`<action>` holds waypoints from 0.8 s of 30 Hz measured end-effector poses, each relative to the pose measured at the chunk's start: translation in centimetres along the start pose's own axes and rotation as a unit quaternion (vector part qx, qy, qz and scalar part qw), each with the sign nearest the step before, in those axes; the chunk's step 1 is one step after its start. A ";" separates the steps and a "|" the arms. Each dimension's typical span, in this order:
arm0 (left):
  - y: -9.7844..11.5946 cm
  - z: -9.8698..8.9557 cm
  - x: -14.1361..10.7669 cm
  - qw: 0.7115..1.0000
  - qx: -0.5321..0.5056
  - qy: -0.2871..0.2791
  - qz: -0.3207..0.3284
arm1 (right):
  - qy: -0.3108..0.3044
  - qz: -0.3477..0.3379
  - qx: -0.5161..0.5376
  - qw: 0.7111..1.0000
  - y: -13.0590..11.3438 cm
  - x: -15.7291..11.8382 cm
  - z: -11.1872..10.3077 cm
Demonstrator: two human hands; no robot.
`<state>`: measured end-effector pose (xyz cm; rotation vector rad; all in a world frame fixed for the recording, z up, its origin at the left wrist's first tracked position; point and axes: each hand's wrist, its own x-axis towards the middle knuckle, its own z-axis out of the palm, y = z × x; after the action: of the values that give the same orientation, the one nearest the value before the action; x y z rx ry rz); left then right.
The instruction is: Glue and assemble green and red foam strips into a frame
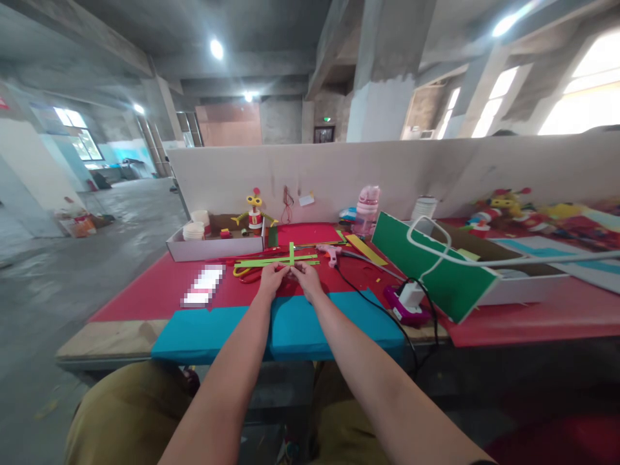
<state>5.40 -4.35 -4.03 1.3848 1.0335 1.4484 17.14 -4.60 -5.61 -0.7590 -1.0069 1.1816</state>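
Green strip [291, 252] is pinched by left hand [272, 279] and right hand [307, 279] over red tabletop [145, 294] under concrete ceiling [271, 32].

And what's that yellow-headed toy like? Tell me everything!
The toy stands upright at the white box; I can't tell if it's inside. It has a red ball on top, yellow head, big round eyes, red-and-white body and greenish-yellow arms spread wide. Its material is unclear. Neither left hand nor right hand touches it.
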 end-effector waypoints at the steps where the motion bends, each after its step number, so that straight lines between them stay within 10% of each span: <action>1: 0.0 0.0 0.0 1.000 -0.001 -0.001 0.001 | -0.002 -0.003 -0.001 1.000 0.0 0.0 0.0; 24: 0.2 0.1 -0.1 1.000 -0.011 0.003 -0.011 | 0.025 0.001 -0.010 1.000 -1.0 -0.6 0.5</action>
<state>5.50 -4.49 -3.90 1.3499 1.0298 1.4439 17.00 -5.44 -4.63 -0.8016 -0.9777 1.1504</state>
